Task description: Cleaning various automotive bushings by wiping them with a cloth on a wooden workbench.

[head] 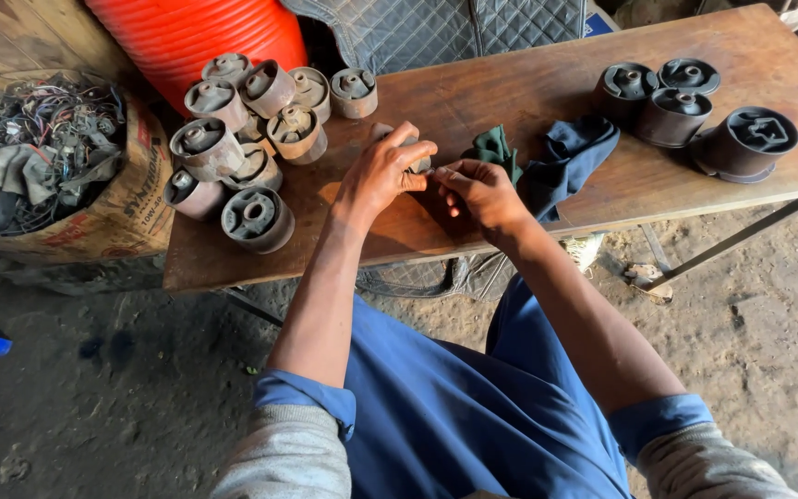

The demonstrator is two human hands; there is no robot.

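Rusty round bushing (415, 164) on worn wooden table (528, 92), gripped between left hand (382, 174) and right hand (480, 192).

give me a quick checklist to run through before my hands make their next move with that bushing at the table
1. Both hands on the part: left hand and right hand meet over one bushing - ok.
2. Grip firm: fingers hide most of it - cannot tell.
3. Rusty bushings on the left stand apart from the hands - ok.
4. Dark bushings on the right sit well onto the wooden table, not at its rim - ok.
5. Cloths lie beside the right hand, touching it or not - cannot tell.
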